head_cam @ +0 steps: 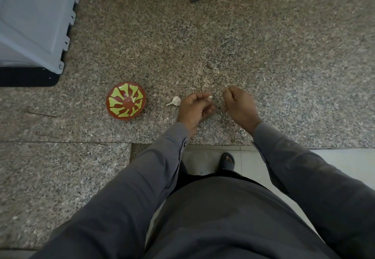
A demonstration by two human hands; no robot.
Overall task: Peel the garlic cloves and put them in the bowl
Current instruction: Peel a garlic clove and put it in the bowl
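Speckled granite worktop [263, 45]. Left hand [195, 107]: fingers pinching 1 small white garlic clove [210, 97], peeling apparently under way. Right hand [239, 104]: fingers curled, perhaps pinching skin; cannot tell. Red-and-yellow patterned bowl [125, 100], far left, contents unclear. Partial white garlic bulb [176, 100] unpeeled between bowl and left hand.

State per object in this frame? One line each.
bowl: upright on the counter, a pale bit inside, too small to identify
garlic bulb: lying on the counter, untouched, between bowl and left hand
garlic clove: pinched at left hand's fingertips
left hand: grip on the clove
right hand: fingers curled, contents not visible
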